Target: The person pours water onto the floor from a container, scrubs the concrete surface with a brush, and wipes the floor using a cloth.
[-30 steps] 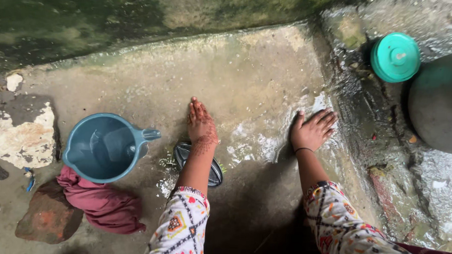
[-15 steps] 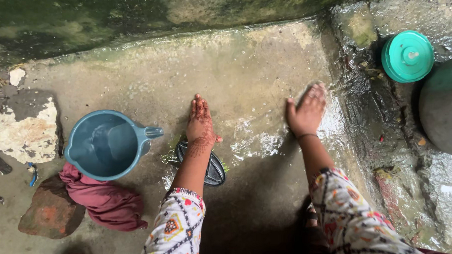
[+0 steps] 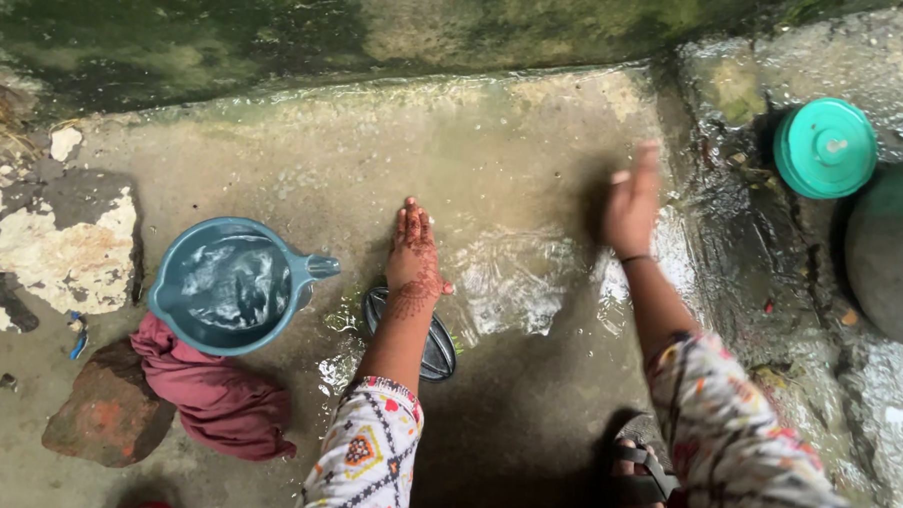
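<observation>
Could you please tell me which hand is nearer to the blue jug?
Left. The left hand lies flat on the wet floor just right of the blue jug; the right hand is farther right.

Rough concrete floor [image 3: 535,167] gleamed wet; the blue jug [image 3: 232,286] looked smooth plastic, the maroon cloth [image 3: 216,401] soft and matt, teal lid [image 3: 825,147] glossy plastic.

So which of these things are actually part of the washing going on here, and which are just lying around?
In use:
left hand flat on the wet slab
right hand sweeping water
blue jug of water

Lying about:
maroon cloth
teal lid
brick
dark oval object under the left wrist
</observation>
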